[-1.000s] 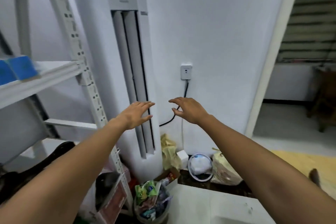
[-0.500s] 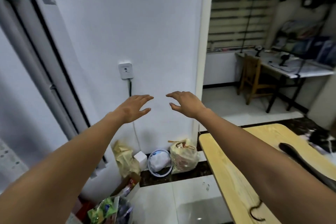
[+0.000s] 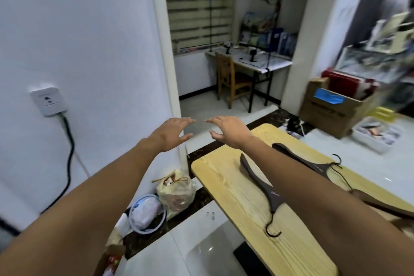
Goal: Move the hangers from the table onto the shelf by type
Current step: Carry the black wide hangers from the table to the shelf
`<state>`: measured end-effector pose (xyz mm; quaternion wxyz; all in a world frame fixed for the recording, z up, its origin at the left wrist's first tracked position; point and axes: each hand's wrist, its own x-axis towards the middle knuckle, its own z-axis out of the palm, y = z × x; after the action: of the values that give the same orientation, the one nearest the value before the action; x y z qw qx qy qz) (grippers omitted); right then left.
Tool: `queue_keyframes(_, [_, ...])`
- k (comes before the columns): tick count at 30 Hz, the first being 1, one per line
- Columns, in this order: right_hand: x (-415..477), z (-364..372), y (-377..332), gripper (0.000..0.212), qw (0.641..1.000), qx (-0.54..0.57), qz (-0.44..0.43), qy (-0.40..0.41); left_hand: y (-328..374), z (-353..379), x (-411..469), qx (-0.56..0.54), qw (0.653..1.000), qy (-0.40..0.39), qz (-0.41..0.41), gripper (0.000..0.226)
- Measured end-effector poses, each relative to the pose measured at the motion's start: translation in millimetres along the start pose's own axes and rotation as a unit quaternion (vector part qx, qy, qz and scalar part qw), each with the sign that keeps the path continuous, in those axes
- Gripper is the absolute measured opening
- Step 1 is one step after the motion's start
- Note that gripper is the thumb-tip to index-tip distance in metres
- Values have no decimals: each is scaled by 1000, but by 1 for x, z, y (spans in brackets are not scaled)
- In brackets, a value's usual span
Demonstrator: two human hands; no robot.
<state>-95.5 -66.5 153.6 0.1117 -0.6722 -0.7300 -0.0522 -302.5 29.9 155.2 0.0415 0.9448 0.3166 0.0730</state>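
Note:
My left hand [image 3: 172, 133] and my right hand [image 3: 228, 129] are stretched out in front of me, palms down, fingers spread, holding nothing. They hover beyond the far left corner of a light wooden table [image 3: 224, 186]. On the table lies a dark brown wooden hanger [image 3: 261, 186] with its hook pointing toward me; my right forearm crosses over it. A second dark hanger [image 3: 313, 164] lies farther right, partly hidden by that arm. A lighter brown hanger [image 3: 380, 203] shows at the right edge. The shelf is out of view.
A white wall with a socket and black cable [image 3: 48, 102] is on the left. Bags and a round container [image 3: 147, 213] sit on the floor by the wall. Beyond a doorway stand a chair [image 3: 233, 78] and a desk. A cardboard box [image 3: 331, 107] sits right.
The view has swung right, away from the shelf and the air conditioner, toward the table. Both empty hands stay stretched out in front, and the hangers have come into sight.

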Motion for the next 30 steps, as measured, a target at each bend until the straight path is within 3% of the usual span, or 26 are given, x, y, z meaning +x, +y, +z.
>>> queue_keyframes(15, [-62, 25, 31, 46, 969, -20, 245, -35, 16, 61, 81, -35, 982, -54, 178, 55])
queue_keyframes(30, [-148, 51, 52, 47, 920, -28, 385, -65, 75, 115, 112, -54, 951, -115, 282, 55])
